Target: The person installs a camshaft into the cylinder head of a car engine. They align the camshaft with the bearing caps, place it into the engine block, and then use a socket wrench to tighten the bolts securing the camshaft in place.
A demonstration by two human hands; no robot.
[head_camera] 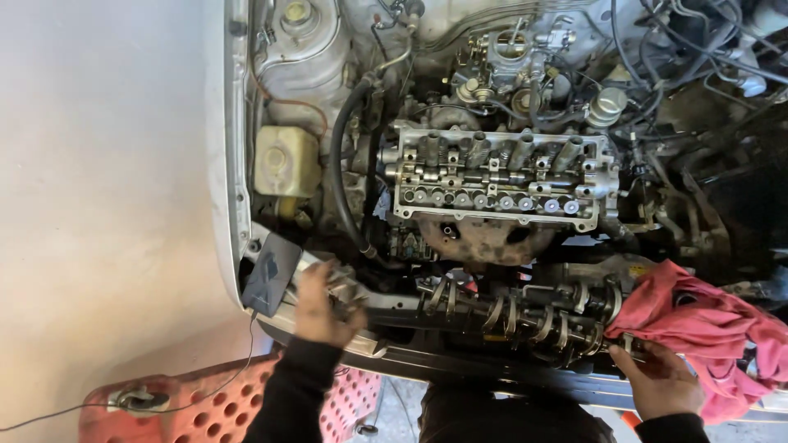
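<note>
1. Holding the long camshaft (pixel 525 316) level across the front rail (pixel 410 316) of the open engine bay, the person supports it at both ends; the shaft, with its row of lobes and journals, lies crosswise just in front of the engine.

2. Left hand (pixel 322 305): closed over a crumpled grey rag (pixel 345 287) wrapped about the shaft's left end. The cloth probably keeps oil off the palm and gives a firmer hold.

3. Right hand (pixel 657 379): palm up under the shaft's right end, fingers curled about it from below, carrying the weight. A pink rag (pixel 706 328) lies bunched over this end and spills onto the rail to the right.

4. Cylinder head (pixel 501 176): directly behind the shaft, uncovered, with rocker arms and valve springs exposed in two rows. The shaft is held parallel to it and apart from it.

5. Carburettor (pixel 513 49): behind the head, amid hoses and cables.

6. Black radiator hose (pixel 341 164): curves down the left side of the engine.

7. Yellowed fluid reservoir (pixel 286 160): at the left inner wing.

8. Dark flat device (pixel 271 275): propped on the bay's left front corner, just beside the left hand, with a thin cable (pixel 205 390) trailing down.

9. Red perforated creeper board (pixel 205 406): on the floor, below left.
</note>
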